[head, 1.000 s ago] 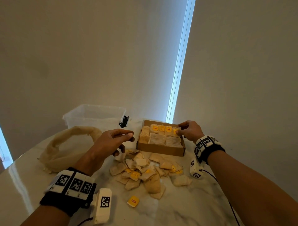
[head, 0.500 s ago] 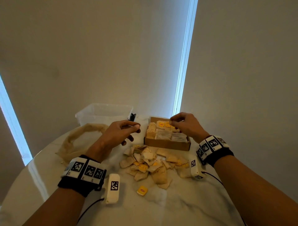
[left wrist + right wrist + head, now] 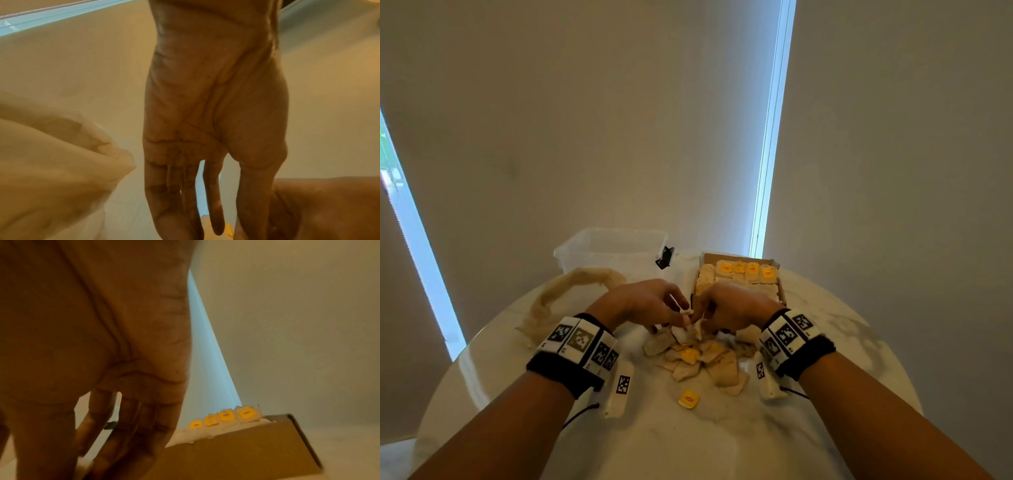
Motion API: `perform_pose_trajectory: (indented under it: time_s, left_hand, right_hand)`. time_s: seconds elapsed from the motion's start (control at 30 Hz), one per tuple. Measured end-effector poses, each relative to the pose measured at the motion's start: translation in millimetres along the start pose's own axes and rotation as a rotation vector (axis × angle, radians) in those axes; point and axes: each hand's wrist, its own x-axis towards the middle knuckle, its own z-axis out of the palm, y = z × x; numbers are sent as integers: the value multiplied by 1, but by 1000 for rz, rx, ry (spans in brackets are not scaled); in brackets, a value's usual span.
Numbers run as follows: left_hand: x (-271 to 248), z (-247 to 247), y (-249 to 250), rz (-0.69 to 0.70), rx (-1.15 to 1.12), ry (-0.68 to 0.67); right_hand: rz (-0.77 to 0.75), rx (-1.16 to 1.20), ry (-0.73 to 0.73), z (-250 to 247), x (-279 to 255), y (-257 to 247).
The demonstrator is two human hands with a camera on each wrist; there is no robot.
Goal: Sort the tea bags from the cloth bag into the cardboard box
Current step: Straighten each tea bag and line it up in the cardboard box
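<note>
- Both hands meet low over the heap of loose tea bags [image 3: 702,356] on the pale marble counter [image 3: 842,346], just in front of the cardboard box [image 3: 781,291].
- Left hand [image 3: 640,303]: fingers bent down toward the heap, fingertips close round a small pale tea bag [image 3: 685,320] held between the two hands. It looks like a pinch, but the contact is small and partly hidden.
- Left wrist view: palm and long fingers [image 3: 214,211] pointing down, with the other hand showing at lower right; the grip itself is out of sight here.
- Right hand [image 3: 732,308]: fingers curled down at the same spot, tips at the same tea bag. I cannot tell whether its grip is closed on the bag or only touching it.
- Right wrist view: fingers [image 3: 131,426] hang down near the box [image 3: 236,454]; fingertips blurred.
- Box: back row of four bags with yellow tags [image 3: 745,269] standing side by side, more pale bags packed in front and along the left edge.
- One yellow tag [image 3: 689,399] lies alone on the counter, apart from the heap on its near side.
- Cloth bag [image 3: 571,294] lies slack to the left of the hands, a fold of it close in the left wrist view [image 3: 51,162].
- Clear plastic tub [image 3: 613,250] behind the cloth bag, with a black clip [image 3: 664,257] at its right corner.
</note>
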Motion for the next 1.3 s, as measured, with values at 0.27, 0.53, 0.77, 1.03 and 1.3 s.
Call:
perform_pose_trajectory:
  time_s: [0.27, 0.53, 0.77, 1.03, 1.3]
  left_hand:
    - [16, 12, -5, 211, -344, 39]
    - [18, 22, -13, 205, -525, 284]
    - [13, 31, -22, 136, -603, 297]
    - [9, 34, -18, 154, -639, 327]
    - [11, 35, -17, 128, -688, 380]
  right_hand:
    - [45, 903, 278, 8, -20, 36]
    - [14, 1129, 174, 13, -21, 34]
    - [7, 1083, 421, 19, -11, 29]
    - [-75, 1003, 465, 21, -15, 25]
    - [-81, 1048, 507, 21, -16, 22]
